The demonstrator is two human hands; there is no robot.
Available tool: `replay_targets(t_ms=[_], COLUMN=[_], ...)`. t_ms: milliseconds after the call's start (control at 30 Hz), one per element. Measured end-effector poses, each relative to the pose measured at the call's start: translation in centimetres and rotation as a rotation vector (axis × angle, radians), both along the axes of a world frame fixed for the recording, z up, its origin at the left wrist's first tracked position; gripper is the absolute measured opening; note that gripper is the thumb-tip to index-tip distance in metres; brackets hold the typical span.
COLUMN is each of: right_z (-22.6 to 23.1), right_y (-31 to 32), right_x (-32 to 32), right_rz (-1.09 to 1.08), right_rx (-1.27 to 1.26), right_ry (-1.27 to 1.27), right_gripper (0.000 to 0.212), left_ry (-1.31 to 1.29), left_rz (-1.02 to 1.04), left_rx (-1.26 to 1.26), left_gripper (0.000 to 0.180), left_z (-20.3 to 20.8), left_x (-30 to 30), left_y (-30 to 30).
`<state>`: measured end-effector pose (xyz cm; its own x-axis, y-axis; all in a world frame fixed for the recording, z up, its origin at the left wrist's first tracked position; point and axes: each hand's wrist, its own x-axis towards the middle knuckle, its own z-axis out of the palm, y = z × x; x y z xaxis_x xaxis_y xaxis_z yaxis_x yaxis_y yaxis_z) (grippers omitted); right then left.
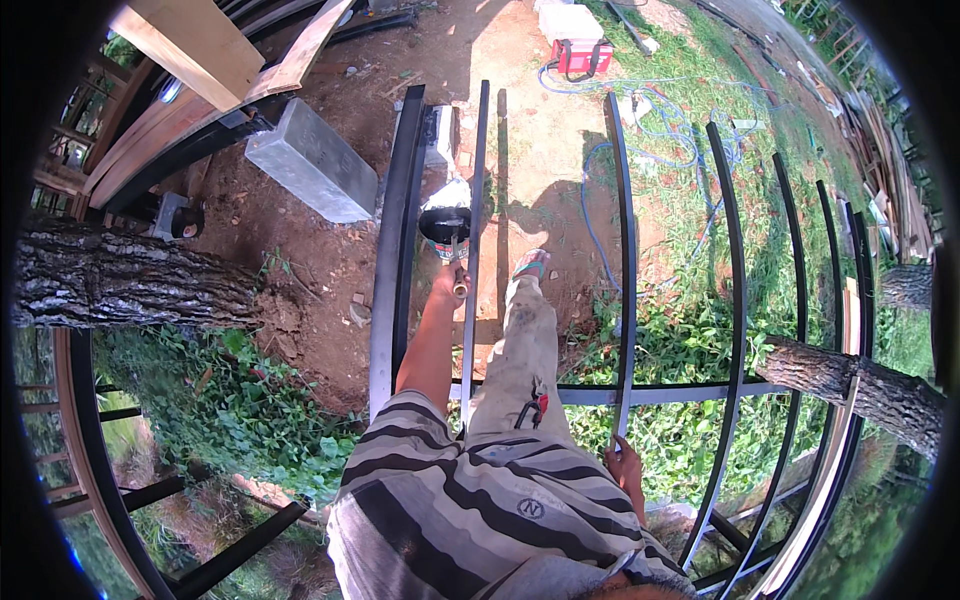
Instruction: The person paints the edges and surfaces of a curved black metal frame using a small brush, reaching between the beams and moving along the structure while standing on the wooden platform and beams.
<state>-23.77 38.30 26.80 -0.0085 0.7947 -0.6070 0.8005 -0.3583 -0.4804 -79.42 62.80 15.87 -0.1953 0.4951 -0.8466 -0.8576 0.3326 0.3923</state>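
My left hand (448, 279) reaches forward, closed at the near side of a small paint can (437, 251) with black paint inside. A paintbrush (460, 275) leans out of the can, its handle pointing back over my hand; whether my fingers also grip the brush is hard to see. Low on the right, my right hand (626, 464) is closed round a long dark metal beam (626, 300), its fingers partly hidden. Another thin beam (477, 190) runs just right of the can. Red-handled pliers (538, 407) hang at my trousers.
Several parallel dark beams (735, 270) stretch to the right, joined by a cross beam (690, 393). A grey concrete block (315, 165) stands at left. Tree trunks (130, 275) flank the frame. A red tool bag (582, 58) and blue hose (590, 200) lie ahead; green plants (230, 400) grow below.
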Motion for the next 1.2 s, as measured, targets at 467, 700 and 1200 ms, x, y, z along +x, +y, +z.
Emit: replay_targets(t_ms=[467,700,1200], right_z=[-0.9,0.3,0.9], right_y=[-3.2,-5.0,-5.1], right_x=[1.7,2.1,1.4], right_rz=[-0.025,-0.084,-0.167], right_rx=[0.109,0.058,0.101], right_ry=[-0.091,-0.109,-0.219], right_gripper=[0.045,0.049,0.055], left_ry=[-0.219,-0.265,-0.171], left_rz=[0.044,-0.064,-0.072], left_rx=[0.131,0.097,0.263], left_gripper=[0.028,0.030,0.032], left_z=[-0.1,0.3,3.6], left_x=[2.4,1.6,4.2], left_y=[-0.2,0.9,-4.2])
